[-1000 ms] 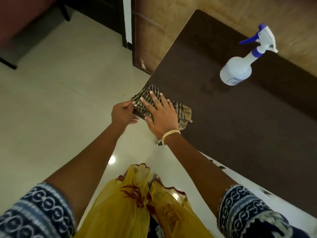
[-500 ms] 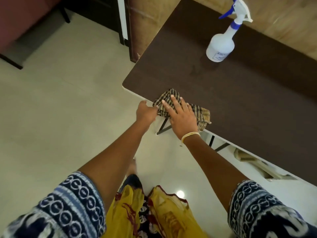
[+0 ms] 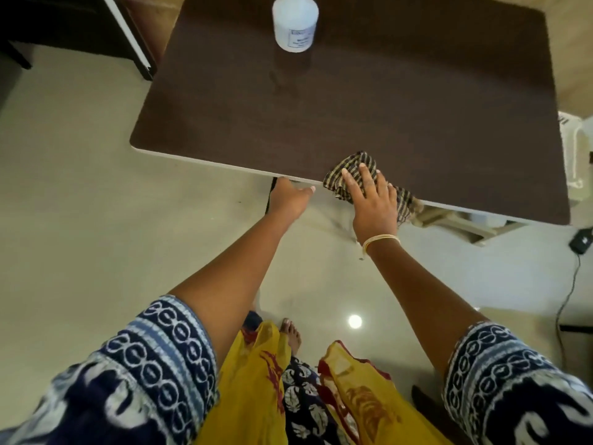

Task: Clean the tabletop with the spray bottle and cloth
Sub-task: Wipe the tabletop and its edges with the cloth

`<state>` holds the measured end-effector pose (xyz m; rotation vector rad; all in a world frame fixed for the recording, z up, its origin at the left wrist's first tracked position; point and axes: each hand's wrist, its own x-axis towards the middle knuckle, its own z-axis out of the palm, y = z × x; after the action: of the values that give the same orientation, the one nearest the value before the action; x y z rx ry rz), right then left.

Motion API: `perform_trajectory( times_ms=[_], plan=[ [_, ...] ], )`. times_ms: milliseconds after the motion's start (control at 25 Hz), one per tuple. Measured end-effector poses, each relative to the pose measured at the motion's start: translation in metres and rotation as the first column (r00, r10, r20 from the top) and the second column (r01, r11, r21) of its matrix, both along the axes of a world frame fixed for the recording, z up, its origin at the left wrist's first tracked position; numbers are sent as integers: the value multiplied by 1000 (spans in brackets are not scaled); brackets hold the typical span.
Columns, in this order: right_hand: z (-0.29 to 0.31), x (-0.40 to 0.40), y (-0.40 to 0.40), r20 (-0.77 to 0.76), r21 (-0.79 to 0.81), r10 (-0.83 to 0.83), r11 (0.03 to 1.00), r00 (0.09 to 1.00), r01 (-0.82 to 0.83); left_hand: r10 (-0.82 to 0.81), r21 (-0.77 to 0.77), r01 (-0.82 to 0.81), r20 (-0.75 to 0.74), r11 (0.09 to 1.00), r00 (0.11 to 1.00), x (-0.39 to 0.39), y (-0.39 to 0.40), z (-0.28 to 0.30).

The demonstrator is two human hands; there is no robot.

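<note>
A dark brown tabletop [image 3: 369,101] fills the upper middle of the head view. A striped cloth [image 3: 351,170] lies on its near edge, partly hanging over it. My right hand [image 3: 372,200] presses flat on the cloth with fingers spread. My left hand [image 3: 288,197] is cupped just below the table's near edge, left of the cloth, holding nothing. A white spray bottle [image 3: 295,22] stands at the far side of the table; its nozzle is cut off by the frame.
Pale tiled floor [image 3: 64,220] surrounds the table. A dark cabinet [image 3: 73,24] stands at the top left. A black device with a cable [image 3: 582,240] lies on the floor at right. My bare foot [image 3: 290,335] shows below.
The cloth and my right hand have slid right along the near edge of the table. My left hand has come off the cloth and trails under the edge. The view has swung to face the table squarely.
</note>
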<state>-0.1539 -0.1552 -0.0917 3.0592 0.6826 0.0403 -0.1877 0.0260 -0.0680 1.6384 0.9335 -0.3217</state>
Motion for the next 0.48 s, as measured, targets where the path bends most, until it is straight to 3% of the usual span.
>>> perform_trajectory(
  times_ms=[160, 320, 400, 480],
  plan=[
    [14, -11, -47, -94, 77, -182, 979, 979, 190, -196, -106, 198, 36, 974, 980, -1, -36, 28],
    [26, -19, -51, -319, 315, -302, 860, 898, 401, -292, -113, 293, 23, 950, 956, 5, -56, 58],
    [38, -18, -39, -493, 524, -283, 659, 823, 540, -305, -91, 305, 21, 948, 952, 8, -60, 67],
    [54, -16, -24, -657, 651, -182, 353, 731, 672, -290, -76, 292, 27, 954, 957, 10, -57, 73]
  ],
)
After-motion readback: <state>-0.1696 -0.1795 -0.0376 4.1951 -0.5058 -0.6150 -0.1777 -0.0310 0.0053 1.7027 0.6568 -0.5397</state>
